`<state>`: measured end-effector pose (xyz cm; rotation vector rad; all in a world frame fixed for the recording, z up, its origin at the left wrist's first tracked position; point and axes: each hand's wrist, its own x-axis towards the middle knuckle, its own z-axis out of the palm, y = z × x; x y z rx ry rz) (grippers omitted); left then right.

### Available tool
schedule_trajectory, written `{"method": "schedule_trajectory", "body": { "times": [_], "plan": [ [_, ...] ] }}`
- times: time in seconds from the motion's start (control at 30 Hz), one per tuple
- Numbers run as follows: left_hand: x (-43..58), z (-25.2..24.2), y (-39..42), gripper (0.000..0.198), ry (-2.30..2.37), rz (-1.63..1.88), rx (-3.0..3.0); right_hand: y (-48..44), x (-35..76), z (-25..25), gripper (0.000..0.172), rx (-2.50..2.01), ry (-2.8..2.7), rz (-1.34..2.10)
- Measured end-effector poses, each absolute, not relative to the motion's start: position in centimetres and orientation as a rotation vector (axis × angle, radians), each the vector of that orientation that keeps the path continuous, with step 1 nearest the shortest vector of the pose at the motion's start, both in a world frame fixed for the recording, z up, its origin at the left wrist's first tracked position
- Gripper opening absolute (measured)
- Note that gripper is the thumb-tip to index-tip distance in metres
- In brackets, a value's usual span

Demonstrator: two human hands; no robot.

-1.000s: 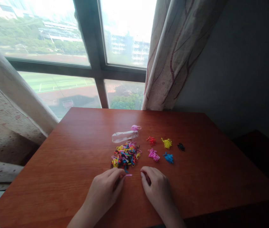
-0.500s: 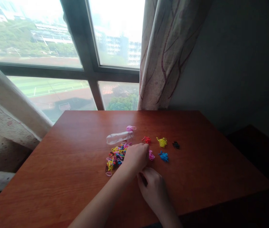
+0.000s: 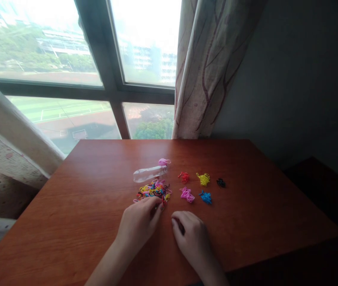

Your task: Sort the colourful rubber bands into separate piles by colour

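A pile of mixed coloured bands (image 3: 154, 190) lies on the wooden table. My left hand (image 3: 140, 220) is at the pile's near edge, its thumb and forefinger pinched by a red band; exactly what they grip is too small to make out. To the right rests my right hand (image 3: 191, 232), fingers curled together, with any contents hidden. Beyond it sit small heaps sorted by colour: red bands (image 3: 184, 177), yellow bands (image 3: 203, 179), black bands (image 3: 220, 182), pink bands (image 3: 187, 195) and blue bands (image 3: 206, 197).
Behind the mixed pile lies a clear plastic bottle-like container (image 3: 150, 174) on its side, with a pink item (image 3: 164, 161) at its right end. The table (image 3: 76, 206) reaches a window with a patterned curtain (image 3: 207, 71) on either side.
My left hand has moved from over the red and pink heaps back left to the near edge of the mixed pile, uncovering the pink heap. My right hand has stayed where it was.
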<state>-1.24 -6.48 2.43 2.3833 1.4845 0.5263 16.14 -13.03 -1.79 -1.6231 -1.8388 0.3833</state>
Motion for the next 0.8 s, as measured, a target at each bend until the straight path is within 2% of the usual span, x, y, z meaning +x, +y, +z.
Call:
{"method": "schedule_trajectory", "body": {
  "times": [0.23, 0.53, 0.8],
  "plan": [
    [-6.1, 0.2, -8.6, 0.02, 1.426, 0.76, 2.294, -13.0, 16.0, -1.8, 0.016, -1.63, -1.846, 0.329],
    [-9.0, -0.4, -10.3, 0.02, 1.544, 0.943, 2.298, -13.1, 15.8, -1.9, 0.016, -1.675, -1.862, 0.34],
    [-8.6, -0.5, -10.0, 0.021, 1.678, 0.799, 2.334, -13.1, 14.8, -1.7, 0.015, -1.681, -1.87, 0.308]
  ]
}}
